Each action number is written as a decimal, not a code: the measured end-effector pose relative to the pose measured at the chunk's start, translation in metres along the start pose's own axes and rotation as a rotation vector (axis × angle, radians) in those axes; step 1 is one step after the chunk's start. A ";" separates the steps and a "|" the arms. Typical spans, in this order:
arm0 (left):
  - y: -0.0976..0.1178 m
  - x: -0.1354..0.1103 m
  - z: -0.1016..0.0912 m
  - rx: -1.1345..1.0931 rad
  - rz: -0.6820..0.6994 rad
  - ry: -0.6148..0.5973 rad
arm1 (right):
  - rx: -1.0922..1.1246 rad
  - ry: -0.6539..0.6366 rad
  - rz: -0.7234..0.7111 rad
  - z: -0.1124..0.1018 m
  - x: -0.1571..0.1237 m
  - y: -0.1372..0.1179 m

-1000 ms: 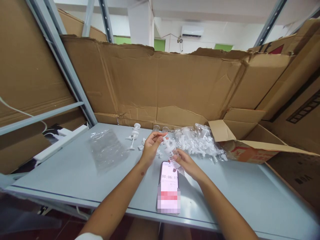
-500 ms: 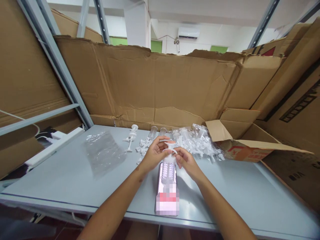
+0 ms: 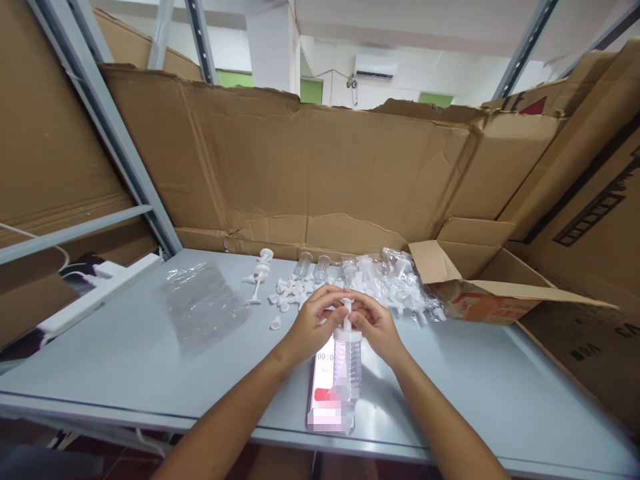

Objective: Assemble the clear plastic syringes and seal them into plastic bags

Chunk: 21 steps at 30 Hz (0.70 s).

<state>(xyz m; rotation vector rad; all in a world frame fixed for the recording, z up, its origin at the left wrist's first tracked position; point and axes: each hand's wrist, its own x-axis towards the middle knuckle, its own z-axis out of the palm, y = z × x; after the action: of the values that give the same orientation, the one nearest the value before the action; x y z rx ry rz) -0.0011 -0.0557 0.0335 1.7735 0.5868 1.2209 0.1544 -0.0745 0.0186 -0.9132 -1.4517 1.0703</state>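
A clear ribbed plastic tube with a white collar and a white plunger hangs upright in front of me, over the phone on the table. My left hand grips the plunger from the left, its thumb against the white stem. From the other side my right hand closes on the same stem. The fingers of both hands curl over the top and hide most of the plunger's head. Behind the tube lies the lit phone, partly covered by it.
Loose white plastic parts, two clear tubes and bagged parts lie at the back. A white plunger piece stands left of them, near a clear plastic bag. An open carton is at right, a power strip at left.
The fingers of both hands have come together over the plunger's top. The tube has shifted slightly right and down, and more of the phone's left side shows.
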 end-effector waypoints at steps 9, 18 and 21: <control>0.004 0.000 -0.003 0.297 0.162 0.073 | 0.002 0.056 0.011 0.002 0.000 0.004; 0.014 -0.022 -0.078 0.928 0.003 0.219 | 0.173 0.174 0.004 -0.009 0.009 0.004; 0.005 -0.050 -0.127 1.218 -0.219 0.213 | 0.185 0.189 0.009 -0.010 0.010 0.002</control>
<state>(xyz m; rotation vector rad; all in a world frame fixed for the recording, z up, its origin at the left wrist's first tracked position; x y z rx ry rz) -0.1371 -0.0464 0.0297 2.4091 1.8761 0.9229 0.1624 -0.0630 0.0198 -0.8645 -1.1743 1.0754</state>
